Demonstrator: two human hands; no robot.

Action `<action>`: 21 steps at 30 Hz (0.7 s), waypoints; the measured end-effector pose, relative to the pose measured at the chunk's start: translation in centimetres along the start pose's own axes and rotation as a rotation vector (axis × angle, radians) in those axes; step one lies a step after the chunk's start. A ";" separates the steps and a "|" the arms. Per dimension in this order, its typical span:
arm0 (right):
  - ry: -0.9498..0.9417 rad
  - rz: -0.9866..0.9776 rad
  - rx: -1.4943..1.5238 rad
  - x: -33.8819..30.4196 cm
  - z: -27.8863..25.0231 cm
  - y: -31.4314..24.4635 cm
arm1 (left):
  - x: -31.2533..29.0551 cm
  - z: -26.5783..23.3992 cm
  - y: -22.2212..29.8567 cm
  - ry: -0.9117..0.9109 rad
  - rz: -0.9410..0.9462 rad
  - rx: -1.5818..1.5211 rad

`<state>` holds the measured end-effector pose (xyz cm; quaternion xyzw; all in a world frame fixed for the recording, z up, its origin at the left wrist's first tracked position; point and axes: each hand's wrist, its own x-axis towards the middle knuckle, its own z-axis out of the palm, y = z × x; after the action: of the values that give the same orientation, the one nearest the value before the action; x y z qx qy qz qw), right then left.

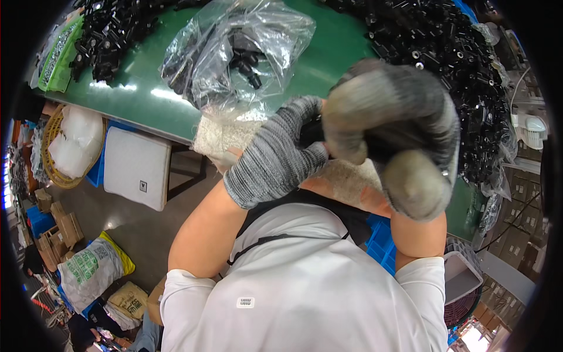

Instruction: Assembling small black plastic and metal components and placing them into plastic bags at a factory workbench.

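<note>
Both my hands wear grey knit gloves and are held together over the near edge of the green table [138, 111]. My left hand [272, 155] is closed, its fingers and thumb pinching a dark black part [309, 134] whose exact kind I cannot make out. My right hand [399, 129], large and close to the camera, curls its fingers and thumb around the same dark part, hiding most of it. Just beyond the hands lies a clear plastic bag [275, 35] with several black fittings [246, 61] in it.
Heaps of black parts lie at the table's far left [111, 41] and right [475, 100]. A green tray [58, 64] of small metal pieces stands at the left edge. Below are a wicker basket [53, 158], a white padded seat [138, 167], sacks [97, 267] and a blue crate [381, 243].
</note>
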<state>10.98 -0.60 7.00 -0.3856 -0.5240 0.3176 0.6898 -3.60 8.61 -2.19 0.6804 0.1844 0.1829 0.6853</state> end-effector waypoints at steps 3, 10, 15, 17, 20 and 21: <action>-0.084 0.088 0.018 1.0 -0.7 -1.2 | -0.1 -0.2 1.2 0.007 -0.014 -0.067; -0.007 -0.028 0.359 0.7 -4.3 -2.4 | -0.2 0.1 3.6 0.032 -0.192 -0.067; 0.137 0.017 0.469 0.8 -2.6 -2.0 | 0.0 0.4 3.7 0.086 -0.184 0.036; 0.169 0.042 0.503 1.0 -1.9 -2.0 | 0.0 0.3 3.7 0.062 -0.169 -0.002; 0.264 0.110 0.479 1.1 -1.1 -1.6 | -0.1 0.3 3.6 0.057 -0.160 0.032; 0.299 0.078 0.430 0.6 -1.5 -0.7 | -0.2 0.2 3.4 0.056 -0.161 0.036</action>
<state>12.62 -0.71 7.63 -0.2925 -0.3217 0.3874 0.8129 -3.63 8.35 1.26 0.6704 0.2609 0.1428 0.6798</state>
